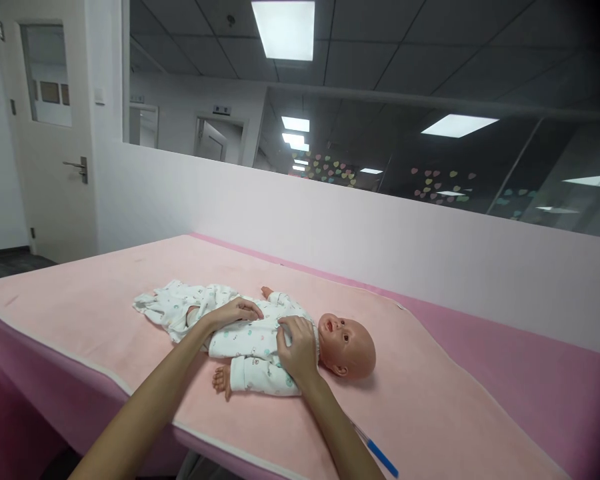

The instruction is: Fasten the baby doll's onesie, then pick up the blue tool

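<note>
A baby doll [347, 347] lies on its back, its bald head pointing to the right. It wears a white top [243, 339] with a small print, and matching white trousers [167, 310] lie loosely around its legs. My left hand [237, 312] rests on the belly of the top, fingers stretched and slightly bent. On the chest near the collar lies my right hand [299, 343], its fingers curved and the thumb apart, with nothing visible in its grasp. One doll hand [222, 381] sticks out of the near sleeve; the other [267, 292] shows on the far side.
A pink mat [105, 287] with a pale edge covers the table. A thin tool with a blue handle [383, 459] lies partly behind my right forearm. Beyond the table stands a white low wall [380, 247] with glass above it. A door [55, 153] is at the left.
</note>
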Demonstrator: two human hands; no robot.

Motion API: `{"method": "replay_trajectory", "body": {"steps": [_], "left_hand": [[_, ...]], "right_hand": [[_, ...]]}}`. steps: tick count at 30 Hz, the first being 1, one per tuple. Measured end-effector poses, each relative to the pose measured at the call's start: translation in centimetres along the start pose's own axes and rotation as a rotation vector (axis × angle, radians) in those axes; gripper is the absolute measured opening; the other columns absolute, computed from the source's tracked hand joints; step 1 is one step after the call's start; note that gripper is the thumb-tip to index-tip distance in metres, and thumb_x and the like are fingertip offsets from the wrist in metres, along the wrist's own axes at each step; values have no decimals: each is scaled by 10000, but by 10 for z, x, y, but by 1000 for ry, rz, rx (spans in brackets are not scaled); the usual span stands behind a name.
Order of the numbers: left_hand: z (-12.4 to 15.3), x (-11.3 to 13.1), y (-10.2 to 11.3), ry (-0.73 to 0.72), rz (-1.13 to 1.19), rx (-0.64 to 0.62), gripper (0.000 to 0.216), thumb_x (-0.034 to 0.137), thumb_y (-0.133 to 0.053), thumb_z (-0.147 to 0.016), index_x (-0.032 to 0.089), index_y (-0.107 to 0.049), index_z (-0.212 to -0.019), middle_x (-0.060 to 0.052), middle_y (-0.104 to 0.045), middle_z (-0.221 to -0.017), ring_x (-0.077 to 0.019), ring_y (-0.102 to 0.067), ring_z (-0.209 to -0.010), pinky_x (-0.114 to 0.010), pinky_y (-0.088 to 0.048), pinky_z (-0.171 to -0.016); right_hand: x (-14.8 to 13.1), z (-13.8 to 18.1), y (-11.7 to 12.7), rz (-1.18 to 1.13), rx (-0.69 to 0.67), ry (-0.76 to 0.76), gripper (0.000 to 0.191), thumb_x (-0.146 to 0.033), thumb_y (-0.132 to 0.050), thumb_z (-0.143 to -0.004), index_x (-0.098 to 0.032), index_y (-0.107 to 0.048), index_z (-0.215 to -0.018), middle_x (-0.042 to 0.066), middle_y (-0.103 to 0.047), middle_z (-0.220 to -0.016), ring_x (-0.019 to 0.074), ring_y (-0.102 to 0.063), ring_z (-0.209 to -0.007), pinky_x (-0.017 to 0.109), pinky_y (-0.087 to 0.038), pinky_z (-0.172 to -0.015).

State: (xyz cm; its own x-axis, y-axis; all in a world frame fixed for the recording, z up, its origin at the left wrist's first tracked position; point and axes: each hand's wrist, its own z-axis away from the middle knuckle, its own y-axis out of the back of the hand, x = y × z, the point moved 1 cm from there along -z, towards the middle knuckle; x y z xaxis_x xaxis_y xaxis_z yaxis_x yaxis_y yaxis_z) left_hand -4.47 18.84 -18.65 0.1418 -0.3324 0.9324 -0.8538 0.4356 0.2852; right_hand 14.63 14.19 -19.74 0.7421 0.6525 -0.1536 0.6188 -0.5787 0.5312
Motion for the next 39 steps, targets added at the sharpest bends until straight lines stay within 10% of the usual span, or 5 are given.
{"method": "replay_trajectory", "body": {"steps": [18, 39], "left_hand": [[-7, -16, -1, 1, 66, 289, 262, 291, -632, -642, 104, -653, -823, -38, -632, -648, -127, -555, -605, -222, -388, -562], [4, -6, 7, -72, -60, -107, 225, 146, -553, -669, 170, -705, -833, -14, -678, -787, -137, -552, -723, -218, -410, -677]], "right_hand": [[-16, -15, -25, 35, -117, 167, 71, -216, -523, -762, -188, -513, -697, 9, -528, -672, 150, -456, -684, 290, -336, -669], [-19, -14, -26, 6, -88, 153, 139, -169, -470, -803, -209, -603, -798, 15, -509, -653, 159, -451, -704, 292, -336, -673]]}}
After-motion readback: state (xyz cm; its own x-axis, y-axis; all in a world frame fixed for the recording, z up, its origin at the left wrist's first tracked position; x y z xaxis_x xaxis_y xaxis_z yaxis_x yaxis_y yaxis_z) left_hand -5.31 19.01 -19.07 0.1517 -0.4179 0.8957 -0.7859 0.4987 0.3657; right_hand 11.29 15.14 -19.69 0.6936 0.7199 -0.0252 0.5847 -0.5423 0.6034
